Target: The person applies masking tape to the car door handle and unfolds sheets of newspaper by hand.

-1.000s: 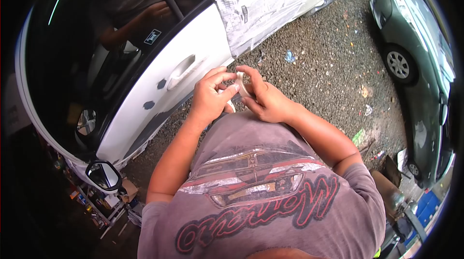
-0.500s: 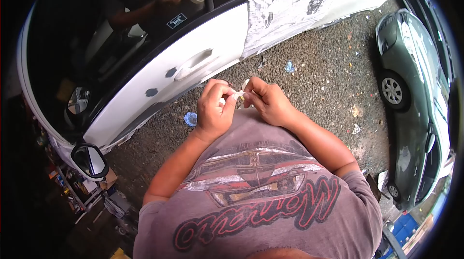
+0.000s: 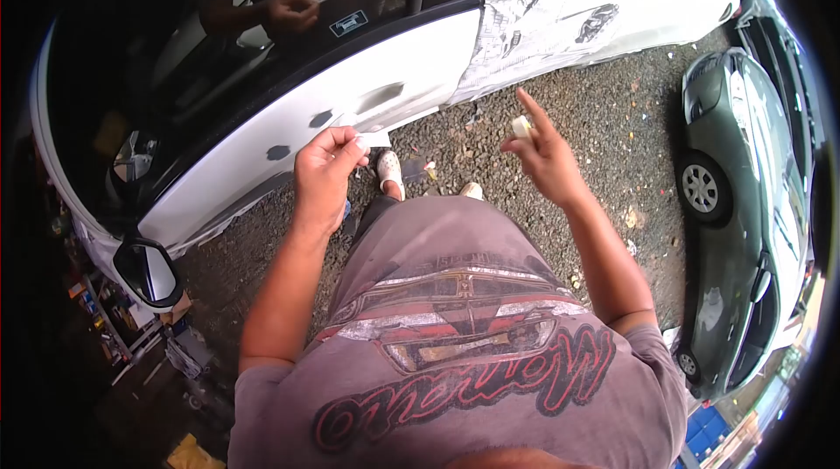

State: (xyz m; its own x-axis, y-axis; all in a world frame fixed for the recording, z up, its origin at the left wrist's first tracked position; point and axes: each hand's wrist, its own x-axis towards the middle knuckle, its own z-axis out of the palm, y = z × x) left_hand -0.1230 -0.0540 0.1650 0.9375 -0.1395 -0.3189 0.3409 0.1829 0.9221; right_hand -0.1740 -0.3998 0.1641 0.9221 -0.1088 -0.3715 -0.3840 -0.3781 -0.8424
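Note:
Pinched between the thumb and fingers of my left hand [image 3: 322, 178] is a short piece of white tape [image 3: 378, 139], its free end pointing right. My right hand [image 3: 553, 161] holds a small roll of pale tape [image 3: 521, 126] against its palm side, with the index finger stretched out toward the car. Just beyond my left hand is the white car door [image 3: 385, 66], which carries dark grey patches [image 3: 278, 152] near its handle recess [image 3: 381, 98]. The two hands are well apart.
Newspaper sheets [image 3: 534, 27] cover part of the car's side. A side mirror [image 3: 147, 272] juts out at lower left. A grey-green car [image 3: 739, 233] stands on the right. Gravel [image 3: 612, 145] with scattered litter lies between the cars; tools and clutter [image 3: 105, 320] sit at lower left.
My hands were together and have separated. My left hand moved left with the piece of tape; my right hand moved right with the roll, index finger now extended. The view shifted slightly.

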